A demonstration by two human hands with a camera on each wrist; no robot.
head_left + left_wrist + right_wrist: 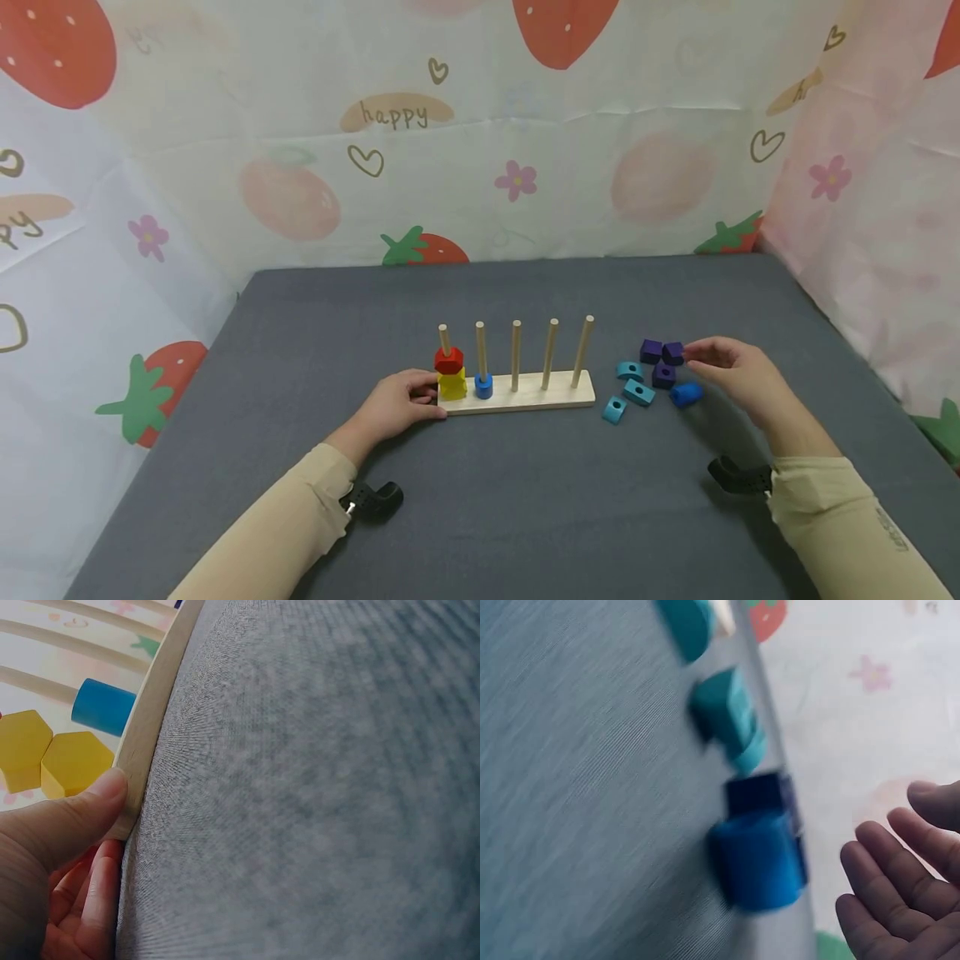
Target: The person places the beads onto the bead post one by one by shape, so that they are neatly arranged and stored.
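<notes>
My left hand (397, 400) grips the left end of a wooden peg board (532, 395), thumb along the front edge in the left wrist view. On the leftmost peg, a red block (448, 361) sits above yellow hexagonal blocks (452, 385). A blue cylinder (483, 386) is on the second peg; the other pegs are bare. My right hand (731, 371) hovers at the right beside dark purple blocks (663, 375) and a loose blue cylinder (686, 394). Its fingers are spread apart in the right wrist view, holding nothing.
Several teal blocks (639, 392) lie between the peg board and the purple blocks. A grey cloth (487, 500) covers the table. Strawberry-printed curtains (517, 217) enclose the back and sides. Each wrist carries a black camera mount (375, 502).
</notes>
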